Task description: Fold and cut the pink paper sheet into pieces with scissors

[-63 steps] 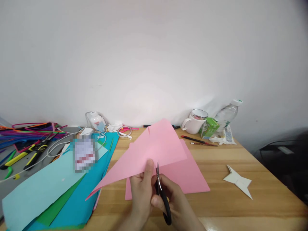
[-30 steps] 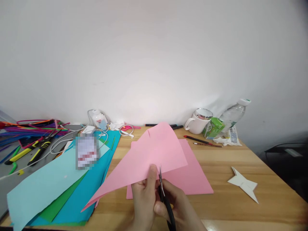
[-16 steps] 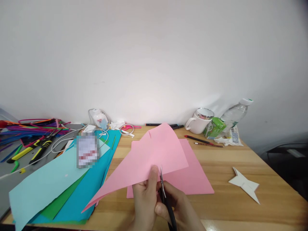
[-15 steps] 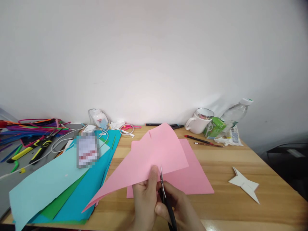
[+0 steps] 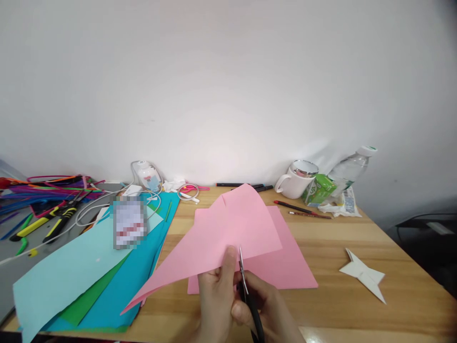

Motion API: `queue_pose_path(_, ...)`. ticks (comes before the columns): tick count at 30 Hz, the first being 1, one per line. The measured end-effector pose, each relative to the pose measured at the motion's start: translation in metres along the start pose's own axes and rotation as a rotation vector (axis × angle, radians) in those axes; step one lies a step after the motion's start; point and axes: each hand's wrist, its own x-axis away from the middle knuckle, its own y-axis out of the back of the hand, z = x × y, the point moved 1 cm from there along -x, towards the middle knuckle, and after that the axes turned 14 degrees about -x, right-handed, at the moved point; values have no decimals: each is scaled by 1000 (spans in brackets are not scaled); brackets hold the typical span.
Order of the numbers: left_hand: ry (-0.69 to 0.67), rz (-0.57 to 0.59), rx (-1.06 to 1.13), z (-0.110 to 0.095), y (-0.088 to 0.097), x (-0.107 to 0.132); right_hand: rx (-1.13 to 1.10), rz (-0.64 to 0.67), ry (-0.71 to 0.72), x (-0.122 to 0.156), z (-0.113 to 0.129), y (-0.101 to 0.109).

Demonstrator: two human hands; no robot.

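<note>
Containers first: we see a white mug (image 5: pixel 294 185) with a shiny rim, contents too hidden to tell. Just beside it we have a green carton (image 5: pixel 320 189), then a clear bottle (image 5: pixel 349 167), capped and tilted; we can't tell how full it is. Over at the left we note a small white bottle (image 5: pixel 148 178), its contents not visible to us.

Hands: we mark the left hand (image 5: pixel 217 293) as pinching, thumb on top of the folded pink sheet (image 5: pixel 210 233), fingers underneath. We mark the right hand (image 5: pixel 262 300) as closed around the black handles of the scissors (image 5: pixel 254 314), blades pointing up and away, at the sheet's near edge just right of the left thumb.

The sheet is raised, spreading beyond and to both sides of the left hand, partly covering flat pink paper (image 5: pixel 293 267) on the wooden table (image 5: pixel 332 317). Well off to the right we log a white paper star (image 5: pixel 363 275).
</note>
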Motion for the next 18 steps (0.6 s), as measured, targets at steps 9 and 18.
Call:
queue_pose_path(9,-40,-22,-33,-3,-2,2,-14,23,8,0,-4,3)
queue_pose_path(18,-60,12,-46,2,1,0,-12,67,0,-1,5,3)
